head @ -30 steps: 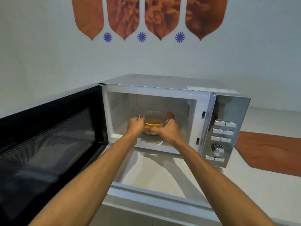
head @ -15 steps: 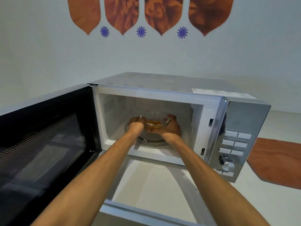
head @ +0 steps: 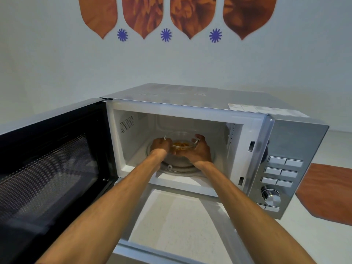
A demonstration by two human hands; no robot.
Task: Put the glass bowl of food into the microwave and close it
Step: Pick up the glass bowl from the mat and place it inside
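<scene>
Both hands clasp the glass bowl (head: 181, 144) inside the microwave (head: 209, 111): the left hand (head: 159, 144) curls its grip around the bowl's left rim, and the right hand (head: 200, 151) wraps the right side, thumb up over the rim. Yellow-orange food (head: 180, 144) sits in the bowl between them. Beneath the bowl lies the round turntable (head: 179, 168), roughly in the middle of the cavity floor; whether the bowl already rests on it or hangs just above is hard to tell, since the hands hide its base.

At the left, the microwave door (head: 53, 164) stands swung wide open, its dark mesh window facing the cavity. On the right of the cavity is the silver control panel (head: 282, 168), with rows of rectangular buttons and a round knob (head: 271, 195) lower down. Both bare forearms reach in from the near edge across the pale table (head: 171, 220). An orange mat (head: 327, 191) lies on the table to the right of the microwave. On the far wall hang orange pointed shapes (head: 142, 14) with small blue starbursts (head: 166, 34) between their tips.
</scene>
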